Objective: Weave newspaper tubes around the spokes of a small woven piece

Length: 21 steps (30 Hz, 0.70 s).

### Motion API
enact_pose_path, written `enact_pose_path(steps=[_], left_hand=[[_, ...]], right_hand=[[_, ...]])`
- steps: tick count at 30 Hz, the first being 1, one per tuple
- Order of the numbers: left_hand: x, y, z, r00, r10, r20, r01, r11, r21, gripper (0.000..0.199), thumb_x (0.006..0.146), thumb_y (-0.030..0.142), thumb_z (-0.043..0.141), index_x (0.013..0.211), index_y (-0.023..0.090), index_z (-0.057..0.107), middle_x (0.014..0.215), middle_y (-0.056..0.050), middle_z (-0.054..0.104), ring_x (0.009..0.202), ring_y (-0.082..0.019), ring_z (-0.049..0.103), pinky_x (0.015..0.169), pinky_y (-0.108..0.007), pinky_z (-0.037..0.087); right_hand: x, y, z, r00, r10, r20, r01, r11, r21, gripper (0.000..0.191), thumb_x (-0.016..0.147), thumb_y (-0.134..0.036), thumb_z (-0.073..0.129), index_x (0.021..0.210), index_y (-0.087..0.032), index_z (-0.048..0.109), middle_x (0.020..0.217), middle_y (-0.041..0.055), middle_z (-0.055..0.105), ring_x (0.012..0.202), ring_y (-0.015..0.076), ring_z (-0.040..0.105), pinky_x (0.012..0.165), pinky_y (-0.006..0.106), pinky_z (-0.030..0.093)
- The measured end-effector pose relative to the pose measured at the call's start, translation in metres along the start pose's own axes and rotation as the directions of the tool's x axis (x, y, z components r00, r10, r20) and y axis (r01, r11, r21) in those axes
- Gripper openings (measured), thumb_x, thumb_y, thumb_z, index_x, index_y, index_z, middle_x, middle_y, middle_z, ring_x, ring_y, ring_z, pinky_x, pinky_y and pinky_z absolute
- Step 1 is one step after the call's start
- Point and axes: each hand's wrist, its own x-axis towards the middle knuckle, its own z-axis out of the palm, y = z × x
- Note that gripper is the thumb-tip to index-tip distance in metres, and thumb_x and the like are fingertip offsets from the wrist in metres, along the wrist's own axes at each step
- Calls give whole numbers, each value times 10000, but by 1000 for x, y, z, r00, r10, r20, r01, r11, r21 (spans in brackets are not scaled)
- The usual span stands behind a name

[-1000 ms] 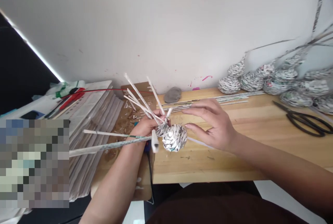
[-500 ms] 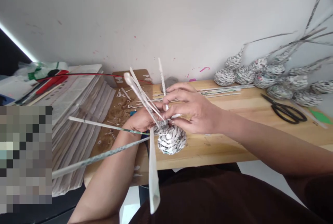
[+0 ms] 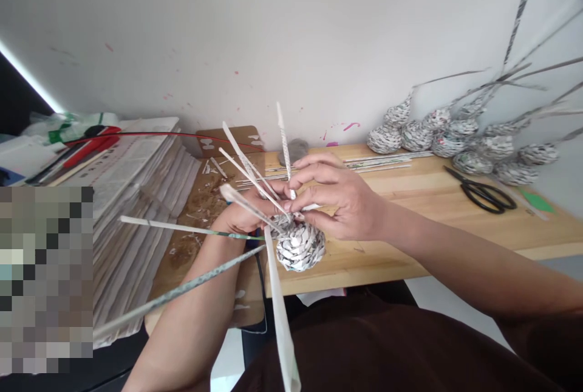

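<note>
Holding a woven paper gourd by its smaller upper bulb, the left hand is clamped round the piece from the left, though most of its fingers are hidden behind it. The gourd is above the front part of the table, its rounder end turned toward the person. The right hand reaches in from the right of the gourd, fingers bent and fingertips at the base of the loose paper strips; whether its grip is pinched tight on one of them, I cannot tell. Several strips fan up and leftward from the gourd, two run left of it across the left forearm, and a broad pale strip hangs below it over the dark clothing. Beyond the gourd lie a grey stone and a row of thin paper rods. Well to the right of the gourd are black scissors and, past them by the wall, a cluster of other woven gourds with long stems. To the left of the gourd, a brown board stands beyond scattered paper scraps, beside a thick stack of newspapers with a red-handled tool on top.
</note>
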Motion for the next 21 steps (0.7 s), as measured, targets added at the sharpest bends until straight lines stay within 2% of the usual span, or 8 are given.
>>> enact_pose_path(steps=[2,5,8,9,11,13,16,21], left_hand=[[0,2,-4,989,-72,128,68,997,31,300,610,343,885,760,144,719,539,20,581,388,-53,366,379,-199,262],[-3,8,-13,992,-12,125,5,998,61,338,651,407,866,777,133,712,566,-4,623,351,-42,340,331,-192,214],[-10,14,-27,995,95,27,-95,995,-1,325,659,398,876,730,158,667,613,-37,673,506,-140,584,450,-226,440],[-14,15,-33,990,137,25,-136,990,-29,324,652,398,880,714,168,660,610,-31,674,526,-156,609,467,-237,467],[-21,14,-44,985,174,7,-174,985,-16,248,719,360,844,740,176,679,656,-39,688,586,-160,636,513,-239,490],[-29,11,-55,980,200,-22,-200,980,5,219,743,360,829,772,183,704,687,-48,699,628,-166,647,547,-244,505],[-38,5,-66,980,180,-86,-181,984,-2,248,705,381,855,755,184,713,665,-34,685,582,-148,617,507,-226,481],[-43,4,-73,971,154,-182,-152,988,25,244,697,387,857,752,194,719,690,-36,704,530,-135,593,457,-216,446]], right_hand=[[0,-6,-3,999,18,-46,-16,999,42,56,862,-221,725,916,-233,728,1032,63,702,1094,235,613,1016,474,492],[-1,-12,-9,970,127,-206,-103,987,124,62,876,-259,718,918,-213,717,1036,78,701,1044,223,646,990,440,504],[-10,-3,-15,879,353,-320,-310,934,177,140,928,-301,650,842,-192,668,865,50,698,843,177,653,816,341,527],[-14,4,-15,839,450,-305,-411,892,187,196,938,-332,633,809,-185,649,781,32,677,747,157,625,725,302,510],[-24,19,-13,765,617,-185,-585,786,201,311,935,-424,621,755,-170,633,681,7,630,624,123,555,603,250,444],[-32,35,-7,704,705,-91,-682,706,191,395,936,-476,593,694,-165,618,606,-12,588,537,99,478,536,235,372],[-36,49,7,668,744,5,-738,662,126,348,938,-404,582,705,-157,659,627,-2,639,547,101,497,554,236,360],[-23,51,36,629,744,224,-760,649,-23,147,874,-203,630,791,-168,746,783,35,758,699,148,637,665,260,414]])
